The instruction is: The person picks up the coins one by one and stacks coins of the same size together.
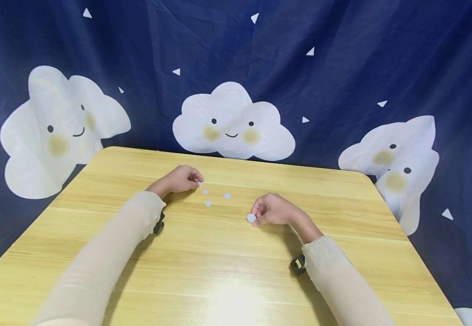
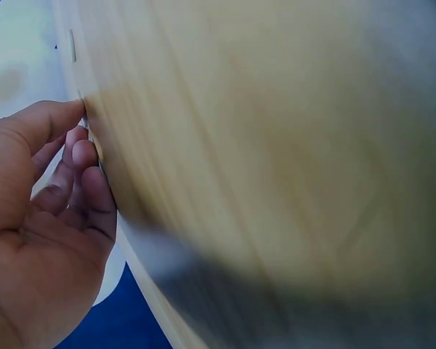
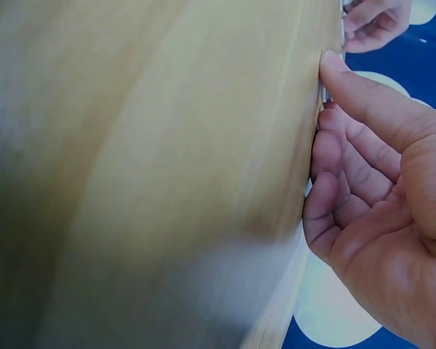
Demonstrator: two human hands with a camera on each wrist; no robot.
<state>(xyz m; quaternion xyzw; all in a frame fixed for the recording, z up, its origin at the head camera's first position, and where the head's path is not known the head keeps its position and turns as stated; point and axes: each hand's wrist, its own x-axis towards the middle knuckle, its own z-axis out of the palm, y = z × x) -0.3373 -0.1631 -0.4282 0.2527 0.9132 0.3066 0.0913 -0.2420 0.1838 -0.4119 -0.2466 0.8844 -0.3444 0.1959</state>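
Observation:
My right hand (image 1: pixel 274 209) pinches a small round white disc (image 1: pixel 251 218) by its edge, thumb and fingertips down at the wooden tabletop (image 1: pixel 203 253). Farther back, the left hand (image 1: pixel 182 178) pinches another white disc (image 1: pixel 200 184), partly hidden by the fingers. Between the two hands three more white discs lie flat: one disc (image 1: pixel 205 192) close to the left fingers, a second disc (image 1: pixel 208 203) just nearer, and a third disc (image 1: pixel 227 196) to their right. In the left wrist view the thumb and fingertips of the left hand (image 2: pixel 51 203) meet the table surface; the right hand (image 3: pixel 378 182) does likewise in its own view.
A dark blue curtain (image 1: pixel 215 40) printed with smiling clouds (image 1: pixel 232 113) hangs behind the table. Both forearms wear light sleeves (image 1: pixel 97 258), with a small black device (image 1: pixel 298 265) at each wrist. The table's far edge runs behind the hands.

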